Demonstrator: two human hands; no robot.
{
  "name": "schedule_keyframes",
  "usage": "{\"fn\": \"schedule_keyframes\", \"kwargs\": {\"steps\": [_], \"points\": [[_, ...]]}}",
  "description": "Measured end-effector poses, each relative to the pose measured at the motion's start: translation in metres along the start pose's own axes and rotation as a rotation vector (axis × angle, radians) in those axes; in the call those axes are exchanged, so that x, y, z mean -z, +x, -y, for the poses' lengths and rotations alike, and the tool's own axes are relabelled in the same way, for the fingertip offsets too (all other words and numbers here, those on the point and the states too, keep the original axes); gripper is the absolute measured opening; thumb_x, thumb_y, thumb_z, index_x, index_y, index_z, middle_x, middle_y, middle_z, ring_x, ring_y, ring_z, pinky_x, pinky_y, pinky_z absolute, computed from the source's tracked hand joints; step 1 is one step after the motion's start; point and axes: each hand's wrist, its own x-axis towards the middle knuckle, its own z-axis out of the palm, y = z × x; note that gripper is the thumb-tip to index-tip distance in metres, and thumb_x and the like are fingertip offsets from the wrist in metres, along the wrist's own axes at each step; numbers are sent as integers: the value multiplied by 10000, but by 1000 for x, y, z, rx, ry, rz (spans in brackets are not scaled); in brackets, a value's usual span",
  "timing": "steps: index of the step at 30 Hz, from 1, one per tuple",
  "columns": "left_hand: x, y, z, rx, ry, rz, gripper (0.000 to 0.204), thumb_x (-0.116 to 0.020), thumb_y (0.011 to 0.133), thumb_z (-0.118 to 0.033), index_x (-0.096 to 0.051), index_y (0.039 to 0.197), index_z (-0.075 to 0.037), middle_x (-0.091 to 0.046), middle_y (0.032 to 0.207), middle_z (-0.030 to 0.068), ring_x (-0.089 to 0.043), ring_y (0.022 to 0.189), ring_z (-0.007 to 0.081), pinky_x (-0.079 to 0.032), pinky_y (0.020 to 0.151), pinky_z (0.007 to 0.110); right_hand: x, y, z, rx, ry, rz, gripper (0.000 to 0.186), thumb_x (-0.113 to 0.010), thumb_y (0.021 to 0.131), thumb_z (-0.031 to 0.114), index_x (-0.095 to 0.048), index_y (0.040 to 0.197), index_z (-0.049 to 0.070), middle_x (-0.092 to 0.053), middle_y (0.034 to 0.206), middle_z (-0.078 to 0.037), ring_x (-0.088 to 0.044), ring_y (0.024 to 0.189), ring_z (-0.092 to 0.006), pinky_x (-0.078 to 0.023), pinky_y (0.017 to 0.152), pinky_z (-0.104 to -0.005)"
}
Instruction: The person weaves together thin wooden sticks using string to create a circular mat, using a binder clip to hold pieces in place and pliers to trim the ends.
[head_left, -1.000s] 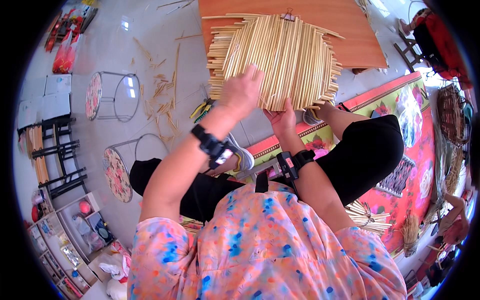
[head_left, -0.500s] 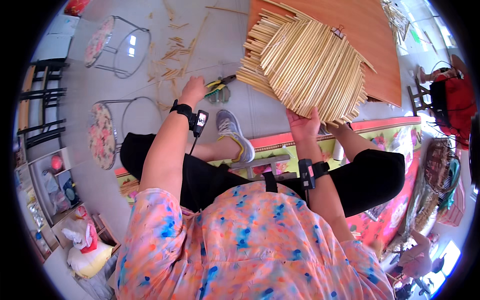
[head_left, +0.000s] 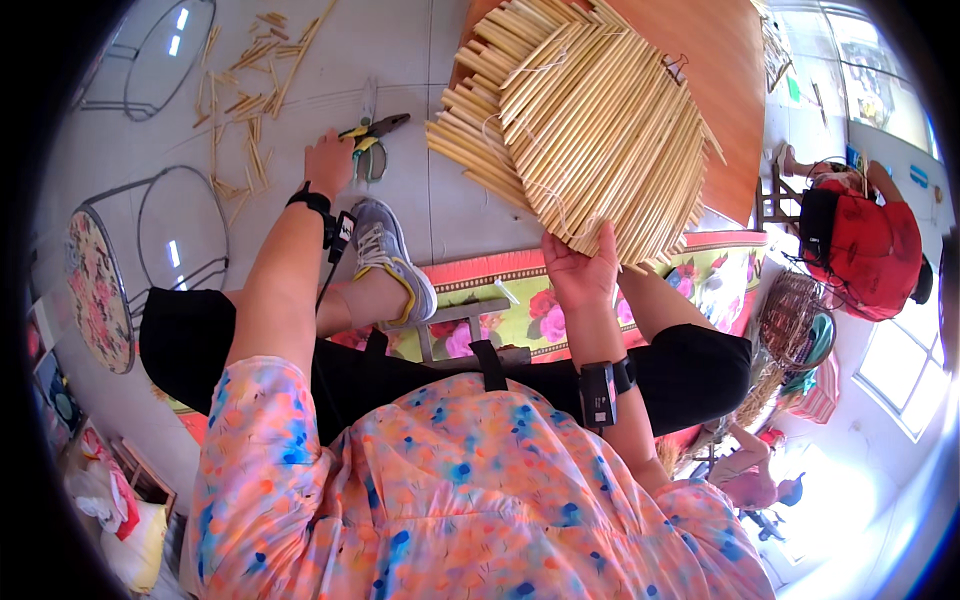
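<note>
My left hand (head_left: 328,163) is down at the floor on the left, fingers bent onto the yellow handle of the dark-jawed pliers (head_left: 386,126). A grey and green object (head_left: 370,162) lies beside them. My right hand (head_left: 585,265) grips the near edge of a panel of pale straw stalks (head_left: 600,120), thumb on top. Loose white threads cross the stalks, and a black binder clip (head_left: 675,66) sits on the far right edge. The panel tilts over the orange board (head_left: 725,120), its uneven ends sticking out at both sides.
Cut stalk pieces (head_left: 255,145) lie on the tiles. A floral stool (head_left: 100,290) stands at left, a floral mat (head_left: 545,310) under my legs. At right are wicker baskets (head_left: 785,315), a person in red (head_left: 865,250) and another person (head_left: 750,470).
My left hand has left the panel and moved down to the pliers. The panel has turned and tilted in my right hand, and my view has shifted toward the right.
</note>
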Motion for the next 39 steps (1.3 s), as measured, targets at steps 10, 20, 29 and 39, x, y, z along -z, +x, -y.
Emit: {"fn": "schedule_keyframes", "kwargs": {"steps": [10,20,29,39], "points": [[80,-13,13,-34,-658,601,280,-582,742,-276,-651,829,-19,-624,747,161,-631,717,254,-475,658,384,-45,-41,40,-11,-45,54,408,-465,932,361,-506,1184,43,-571,1146,-141,-545,1060,-312,-438,936,-468],[170,-143,-92,-181,-1643,1122,272,-597,825,-253,-585,1019,-64,-548,945,6,-481,857,92,-392,675,253,-55,-54,67,-188,205,318,396,-423,961,270,-486,1190,-47,-551,1190,-192,-519,1146,-310,-407,1019,-449],[181,-171,-153,-122,-2113,1313,253,-512,832,-181,-576,1028,-34,-552,1005,41,-547,822,116,-468,657,275,-57,-51,63,-160,160,323,382,-406,970,231,-470,1213,-56,-550,1194,-179,-511,1152,-307,-424,1016,-428],[181,-149,-162,-210,-2069,1334,345,-509,826,-217,-526,1130,-54,-562,1126,62,-531,1051,184,-447,777,399,-48,-50,61,-168,173,401,349,-457,947,199,-502,1187,-50,-561,1198,-178,-522,1145,-306,-422,1017,-425]]}}
